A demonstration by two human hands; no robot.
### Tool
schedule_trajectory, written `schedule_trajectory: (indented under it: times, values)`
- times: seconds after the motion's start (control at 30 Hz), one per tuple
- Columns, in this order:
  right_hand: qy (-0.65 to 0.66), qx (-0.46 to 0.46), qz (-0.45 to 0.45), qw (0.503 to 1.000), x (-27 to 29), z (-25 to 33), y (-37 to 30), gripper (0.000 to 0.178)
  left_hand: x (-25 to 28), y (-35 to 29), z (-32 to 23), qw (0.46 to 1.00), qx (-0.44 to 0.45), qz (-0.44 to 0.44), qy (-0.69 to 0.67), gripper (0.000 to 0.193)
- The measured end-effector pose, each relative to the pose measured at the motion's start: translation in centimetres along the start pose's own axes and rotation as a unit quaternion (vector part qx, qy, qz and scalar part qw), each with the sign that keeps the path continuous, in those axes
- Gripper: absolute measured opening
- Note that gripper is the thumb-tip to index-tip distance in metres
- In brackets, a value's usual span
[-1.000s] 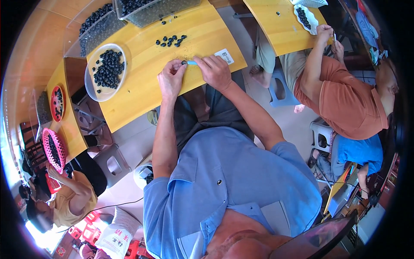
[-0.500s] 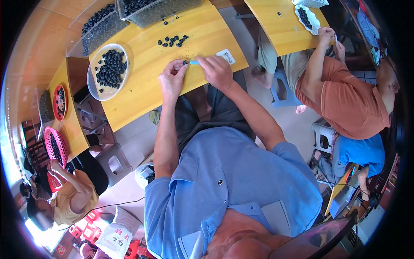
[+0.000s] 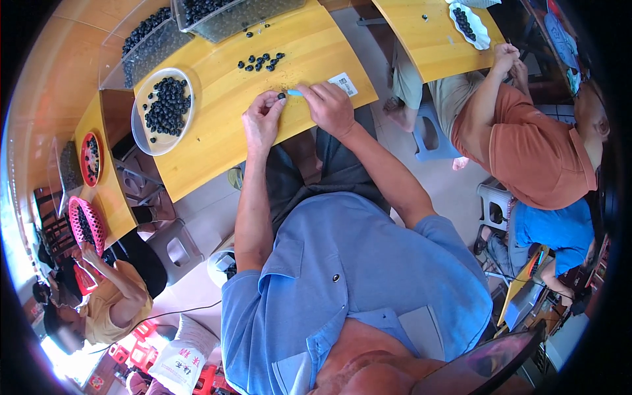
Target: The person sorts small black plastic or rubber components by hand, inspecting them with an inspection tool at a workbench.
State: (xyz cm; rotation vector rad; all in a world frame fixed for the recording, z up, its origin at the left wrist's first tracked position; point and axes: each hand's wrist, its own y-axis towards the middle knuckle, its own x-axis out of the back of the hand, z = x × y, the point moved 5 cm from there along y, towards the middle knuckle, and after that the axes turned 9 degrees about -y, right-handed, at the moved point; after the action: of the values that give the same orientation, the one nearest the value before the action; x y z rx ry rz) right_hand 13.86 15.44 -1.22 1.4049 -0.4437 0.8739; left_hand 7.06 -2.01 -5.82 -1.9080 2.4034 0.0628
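Over the near edge of the wooden table (image 3: pixel 217 125), my left hand (image 3: pixel 262 121) pinches a small dark round ball (image 3: pixel 282 96), berry-like in look, between thumb and fingertips. My right hand (image 3: pixel 333 110) is closed around a slim light-blue tool (image 3: pixel 294 93). The tool's end points at the ball with a small gap between them; its working tip is too small to make out. Just beyond my hands lies a loose group of several similar dark balls (image 3: pixel 259 64). Fine brown crumbs dot the wood by the tool.
A round clear tub (image 3: pixel 136 125) of dark balls stands at the table's left. Clear bins (image 3: pixel 230 25) full of them sit behind. A white printed card (image 3: pixel 343 84) lies right. Co-workers sit at tables on both sides, one near a white scalloped dish (image 3: pixel 484 38).
The tool's end has drawn back slightly from the ball, so more of the ball shows. My left hand has kept its pinch. The co-worker at right has brought their hands closer together.
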Motion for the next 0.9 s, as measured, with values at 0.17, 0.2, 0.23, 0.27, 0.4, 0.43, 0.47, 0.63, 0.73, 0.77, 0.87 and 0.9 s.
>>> schedule_trajectory:
  times: [0.17,0.2,0.23,0.27,0.4,0.43,0.47,0.63,0.73,0.77,0.87,0.9]
  values:
    - [-0.001,0.013,-0.01,1.0,0.24,0.13,-0.16,0.032,0.1,-0.05,0.06,0.999,0.009,-0.016,0.029,0.019]
    - [0.004,0.021,-0.014,1.0,0.33,0.18,-0.14,0.032,0.05,0.0,-0.04,0.998,-0.005,-0.015,0.055,0.019]
    - [0.004,0.021,-0.014,1.0,0.35,0.2,-0.11,0.032,0.08,0.0,0.0,0.998,-0.005,-0.015,0.055,0.019]
    - [0.006,0.021,-0.013,1.0,0.35,0.21,-0.09,0.032,0.08,-0.01,0.02,0.998,-0.006,-0.012,0.059,0.019]
    - [0.006,0.025,-0.009,1.0,0.29,0.11,-0.09,0.032,-0.09,0.07,-0.16,0.998,-0.006,-0.007,0.064,0.02]
    - [0.006,0.025,-0.009,1.0,0.31,0.12,-0.05,0.032,-0.06,0.09,-0.15,0.998,-0.006,-0.007,0.064,0.02]
    - [0.006,0.026,-0.012,1.0,0.34,0.14,-0.01,0.031,-0.03,0.13,-0.12,0.998,-0.004,-0.006,0.063,0.02]
    - [0.002,0.026,-0.009,1.0,0.21,0.09,-0.02,0.031,-0.02,0.18,0.04,0.998,-0.008,0.0,0.059,0.019]
    - [0.006,0.026,-0.008,1.0,0.17,0.12,-0.06,0.032,0.02,0.11,0.13,0.998,-0.017,-0.002,0.061,0.019]
    - [0.009,0.025,-0.013,1.0,0.18,0.14,-0.04,0.032,0.06,0.11,0.21,0.998,-0.015,-0.003,0.056,0.019]
    - [0.011,0.022,-0.017,1.0,0.39,0.25,0.01,0.032,0.08,0.05,0.25,0.999,-0.012,-0.003,0.046,0.018]
    - [0.01,0.02,-0.016,1.0,0.46,0.29,0.06,0.032,0.09,0.05,0.23,0.999,-0.013,-0.002,0.04,0.018]
